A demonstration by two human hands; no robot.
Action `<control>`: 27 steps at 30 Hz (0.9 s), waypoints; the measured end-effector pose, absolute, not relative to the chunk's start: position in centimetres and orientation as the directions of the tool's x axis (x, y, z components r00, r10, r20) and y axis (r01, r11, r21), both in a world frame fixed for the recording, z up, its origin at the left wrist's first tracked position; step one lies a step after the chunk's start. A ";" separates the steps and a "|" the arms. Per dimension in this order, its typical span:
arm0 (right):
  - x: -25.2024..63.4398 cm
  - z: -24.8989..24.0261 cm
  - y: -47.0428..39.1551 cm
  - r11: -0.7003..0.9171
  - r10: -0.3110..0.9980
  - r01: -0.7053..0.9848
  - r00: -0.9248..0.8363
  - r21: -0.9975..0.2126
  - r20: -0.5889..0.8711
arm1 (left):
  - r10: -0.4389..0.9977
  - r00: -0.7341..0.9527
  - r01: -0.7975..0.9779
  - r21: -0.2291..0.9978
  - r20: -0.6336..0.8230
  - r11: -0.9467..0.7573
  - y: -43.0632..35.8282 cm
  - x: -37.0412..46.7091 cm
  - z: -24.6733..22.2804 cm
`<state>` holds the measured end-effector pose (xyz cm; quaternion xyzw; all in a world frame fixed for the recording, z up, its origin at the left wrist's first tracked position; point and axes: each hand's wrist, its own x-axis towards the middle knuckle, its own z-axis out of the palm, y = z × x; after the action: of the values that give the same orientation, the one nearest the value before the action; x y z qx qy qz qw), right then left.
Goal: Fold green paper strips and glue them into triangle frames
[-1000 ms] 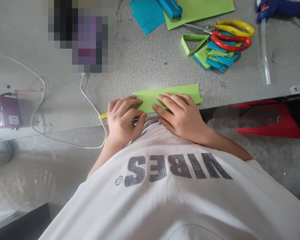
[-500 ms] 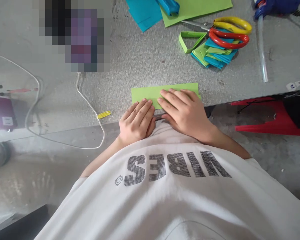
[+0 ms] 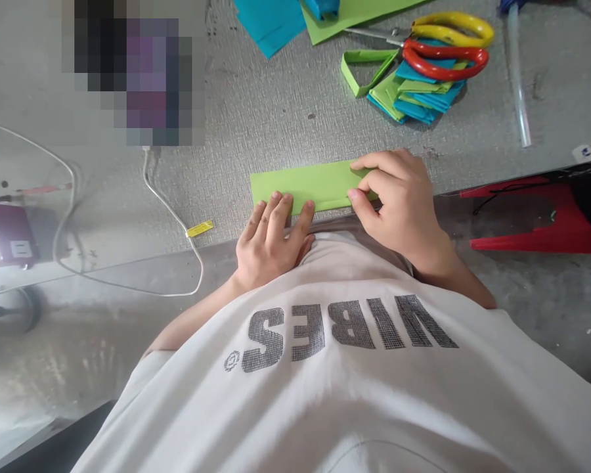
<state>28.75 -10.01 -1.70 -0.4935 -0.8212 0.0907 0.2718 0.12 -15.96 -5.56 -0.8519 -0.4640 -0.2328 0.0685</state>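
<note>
A green paper strip point(image 3: 308, 180) lies along the table's near edge, with a narrow fold along its lower side. My left hand point(image 3: 272, 242) rests on its lower left part, fingers spread and pressing the paper down. At the strip's right end, my right hand point(image 3: 404, 203) is curled, thumb and fingertips closing on the paper; that end is partly hidden behind the fingers.
Scissors point(image 3: 446, 62) with red and yellow handles lie on a pile of folded blue and green papers point(image 3: 421, 98). Beside them is a green folded paper loop point(image 3: 349, 73). Blue sheets point(image 3: 270, 29), a glue stick point(image 3: 518, 85), a white cable point(image 3: 172, 200) and a red chair point(image 3: 536, 243) surround the work.
My right hand has lifted from lying flat on the strip and moved right, its fingers now curled at the strip's end. My left fingers have spread apart. The view has shifted slightly.
</note>
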 end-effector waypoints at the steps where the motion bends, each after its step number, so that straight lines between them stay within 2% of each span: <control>1: 28.6 -1.6 -9.9 0.496 0.858 0.770 -0.365 -0.401 0.361 | 0.775 0.465 0.827 0.102 0.428 -0.553 -16.0 0.2 -5.4; 8: 28.4 -1.1 -9.4 0.480 0.871 0.789 -0.378 -0.383 0.314 | 0.869 0.439 0.865 0.152 0.228 -0.477 -16.2 0.8 -5.1; 14: 28.3 -1.4 -9.7 0.466 0.875 0.798 -0.350 -0.382 0.336 | 0.890 0.399 0.891 0.138 0.220 -0.433 -16.5 1.7 -5.5; 17: 28.2 -1.6 -9.7 0.421 0.894 0.821 -0.302 -0.385 0.331 | 0.902 0.395 0.886 0.187 0.172 -0.424 -16.2 1.9 -5.5; 23: 27.8 -1.5 -9.7 0.356 0.924 0.835 -0.249 -0.421 0.289 | 0.820 0.533 0.782 0.248 0.210 -0.572 -14.8 2.3 -5.4; 27: 27.6 -1.4 -9.9 0.340 0.925 0.843 -0.219 -0.417 0.311 | 0.813 0.544 0.765 0.274 0.208 -0.582 -14.6 2.2 -5.1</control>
<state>27.58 -9.88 -1.42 -0.5691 -0.7767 0.0792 0.2580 2.25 -14.61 -5.14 -0.8753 -0.4508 -0.1579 -0.0754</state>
